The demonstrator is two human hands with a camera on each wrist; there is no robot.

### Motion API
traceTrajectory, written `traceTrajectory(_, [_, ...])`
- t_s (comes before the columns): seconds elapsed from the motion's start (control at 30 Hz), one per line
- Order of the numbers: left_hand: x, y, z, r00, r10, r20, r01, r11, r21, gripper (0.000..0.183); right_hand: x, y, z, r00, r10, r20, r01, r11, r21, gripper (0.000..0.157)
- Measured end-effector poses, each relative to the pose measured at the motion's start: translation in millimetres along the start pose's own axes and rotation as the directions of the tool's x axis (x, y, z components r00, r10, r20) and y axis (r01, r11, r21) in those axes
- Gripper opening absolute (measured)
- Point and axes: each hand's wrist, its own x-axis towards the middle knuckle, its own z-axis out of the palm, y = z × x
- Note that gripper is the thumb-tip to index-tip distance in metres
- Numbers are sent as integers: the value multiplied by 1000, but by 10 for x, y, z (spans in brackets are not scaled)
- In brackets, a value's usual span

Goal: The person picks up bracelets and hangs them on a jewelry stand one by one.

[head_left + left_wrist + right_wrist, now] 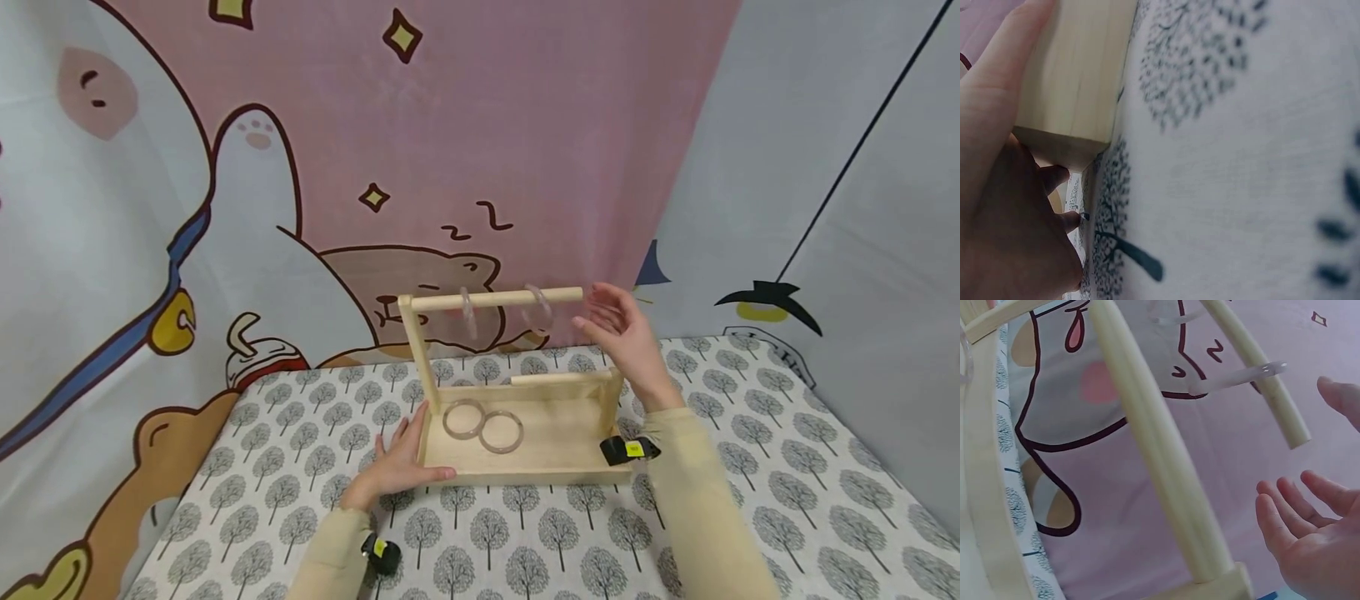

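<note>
A light wooden stand [562, 429] has a tray base, an upper rod [495, 299] held by the left post, and a lower rod [558, 379] held by the right post. Two translucent pinkish bangles hang on the upper rod, one near its middle [468, 315] and another [1229, 381] closer to its free end. Two more bangles [446, 421] lie overlapping in the tray. My left hand [401, 462] grips the tray's front left corner, thumb along the front edge. Just past the upper rod's free end, my right hand [622, 333] has its fingers spread apart, holding nothing.
The stand rests on a table cloth [525, 533] printed with trees. Behind it hangs a pink and white cartoon curtain [585, 150]. Black wrist straps [630, 450] sit on both sleeves.
</note>
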Motion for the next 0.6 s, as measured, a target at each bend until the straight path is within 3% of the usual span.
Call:
traceTrajectory(0.23, [2, 3, -11, 1000, -22, 18, 22, 1000, -11, 121, -89, -131, 19, 995, -86, -55, 83, 995, -59, 56])
traceTrajectory(0.6, [19, -11, -19, 1000, -18, 20, 19, 999, -27, 121, -221, -234, 172, 977, -214, -14, 213, 974, -72, 45])
